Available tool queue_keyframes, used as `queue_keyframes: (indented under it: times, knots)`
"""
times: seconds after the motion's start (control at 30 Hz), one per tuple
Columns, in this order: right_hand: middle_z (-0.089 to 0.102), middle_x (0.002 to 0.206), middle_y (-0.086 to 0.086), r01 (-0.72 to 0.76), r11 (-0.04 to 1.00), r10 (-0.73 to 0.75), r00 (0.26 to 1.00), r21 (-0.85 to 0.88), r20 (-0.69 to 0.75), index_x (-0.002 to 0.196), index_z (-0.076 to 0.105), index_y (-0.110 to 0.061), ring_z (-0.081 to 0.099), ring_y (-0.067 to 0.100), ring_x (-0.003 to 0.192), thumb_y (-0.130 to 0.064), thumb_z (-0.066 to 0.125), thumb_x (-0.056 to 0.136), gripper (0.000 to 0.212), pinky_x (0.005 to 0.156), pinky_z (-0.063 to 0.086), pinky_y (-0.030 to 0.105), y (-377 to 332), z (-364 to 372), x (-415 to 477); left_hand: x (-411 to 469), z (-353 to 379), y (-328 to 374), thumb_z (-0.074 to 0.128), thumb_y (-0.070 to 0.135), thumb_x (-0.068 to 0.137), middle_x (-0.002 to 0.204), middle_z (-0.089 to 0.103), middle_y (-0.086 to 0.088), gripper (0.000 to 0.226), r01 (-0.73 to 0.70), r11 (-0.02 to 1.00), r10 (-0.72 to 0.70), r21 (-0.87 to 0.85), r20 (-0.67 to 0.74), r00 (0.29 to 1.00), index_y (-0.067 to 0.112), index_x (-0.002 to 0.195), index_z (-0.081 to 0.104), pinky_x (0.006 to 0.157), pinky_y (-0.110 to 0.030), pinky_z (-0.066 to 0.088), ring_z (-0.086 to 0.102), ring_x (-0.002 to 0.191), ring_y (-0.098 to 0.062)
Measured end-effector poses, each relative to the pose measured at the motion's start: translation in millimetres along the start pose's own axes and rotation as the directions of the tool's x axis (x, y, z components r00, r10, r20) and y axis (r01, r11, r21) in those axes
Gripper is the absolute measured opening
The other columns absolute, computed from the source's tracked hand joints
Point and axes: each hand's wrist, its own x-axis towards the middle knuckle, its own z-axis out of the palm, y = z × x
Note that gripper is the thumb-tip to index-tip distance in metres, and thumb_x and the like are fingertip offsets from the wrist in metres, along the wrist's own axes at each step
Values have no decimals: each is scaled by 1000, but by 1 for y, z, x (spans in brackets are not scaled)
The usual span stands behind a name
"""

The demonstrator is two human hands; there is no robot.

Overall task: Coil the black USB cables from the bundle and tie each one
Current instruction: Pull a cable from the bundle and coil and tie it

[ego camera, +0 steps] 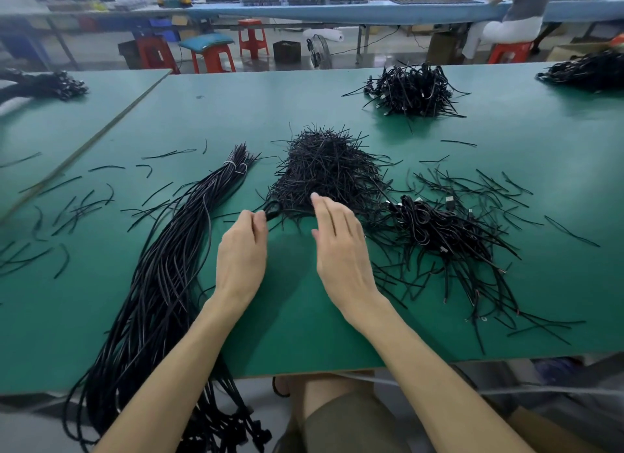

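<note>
A long bundle of black USB cables (pixel 169 266) lies on the green table (pixel 557 168) to my left, bound with white ties near its far end and hanging over the front edge. My left hand (pixel 241 250) pinches a small coiled black cable (pixel 273 209) between thumb and fingers. My right hand (pixel 337 246) hovers with straight fingers reaching toward the heap of short black twist ties (pixel 327 172) in the middle, fingertips at its near edge. A pile of coiled, tied cables (pixel 445 236) lies to my right.
Loose twist ties (pixel 77 209) are scattered left and right. Another pile of tied cables (pixel 412 91) sits farther back, with more at the far right (pixel 587 70) and far left (pixel 44 86). Red stools (pixel 212 59) and a seated person (pixel 516 20) are beyond the table.
</note>
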Motion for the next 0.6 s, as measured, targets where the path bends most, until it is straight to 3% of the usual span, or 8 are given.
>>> queue_keyframes:
  times: [0.07, 0.13, 0.27, 0.33, 0.43, 0.5, 0.6]
  knots:
    - [45, 149, 19, -66, 996, 64, 997, -57, -34, 152, 33, 6, 43, 31, 137, 11, 60, 90, 68, 118, 34, 40, 0, 2, 1, 3, -1, -1, 35, 38, 110, 70, 52, -2, 47, 95, 987, -100, -126, -34, 994, 3, 86, 54, 52, -25, 34, 40, 59, -17]
    - [38, 154, 22, -81, 992, 78, 996, -99, -35, 154, 25, 8, 37, 34, 142, 14, 53, 87, 73, 121, 30, 42, 0, 5, 1, 6, -4, -2, 35, 37, 110, 66, 51, 0, 43, 172, 945, -189, -280, -38, 981, 8, 86, 55, 53, -26, 37, 42, 56, -15]
    - [26, 162, 19, -165, 986, 164, 979, -2, 125, 158, 7, 4, 24, 30, 149, -10, 51, 103, 73, 125, 21, 39, 6, 11, 3, 12, -9, -3, 36, 36, 111, 47, 35, 8, 37, 319, 746, -361, -585, 46, 931, 14, 83, 46, 40, -29, 25, 27, 40, -11]
    - [18, 166, 15, -169, 985, 160, 956, 16, 247, 160, 1, -1, 13, 27, 154, -30, 42, 108, 73, 126, 16, 40, 10, 14, 3, 10, -9, -2, 36, 36, 111, 48, 34, 7, 37, 308, 741, -344, -596, 56, 937, 13, 84, 47, 39, -28, 24, 26, 40, -11]
    - [7, 170, 4, -62, 996, 79, 914, -57, 397, 162, 0, -9, 1, 20, 157, -51, 22, 107, 72, 128, 6, 42, 13, 19, 3, 8, -5, -2, 37, 40, 110, 51, 36, 4, 39, 258, 800, -278, -542, 47, 959, 13, 84, 49, 38, -24, 27, 29, 39, -10]
    - [14, 169, 1, -32, 995, 71, 892, -94, 445, 162, 11, -12, 3, 20, 157, -54, 14, 106, 70, 127, 4, 45, 15, 20, 2, 8, -1, -4, 38, 41, 110, 55, 39, 1, 41, 232, 847, -243, -478, 41, 969, 13, 83, 51, 44, -30, 32, 33, 43, -13]
    - [33, 161, 2, -66, 995, 93, 904, -78, 417, 158, 29, -14, 18, 23, 152, -50, 23, 108, 62, 126, 9, 48, 14, 20, 2, 9, 2, -7, 38, 43, 108, 57, 44, -1, 42, 206, 894, -206, -399, 43, 977, 14, 81, 54, 54, -43, 36, 39, 52, -21]
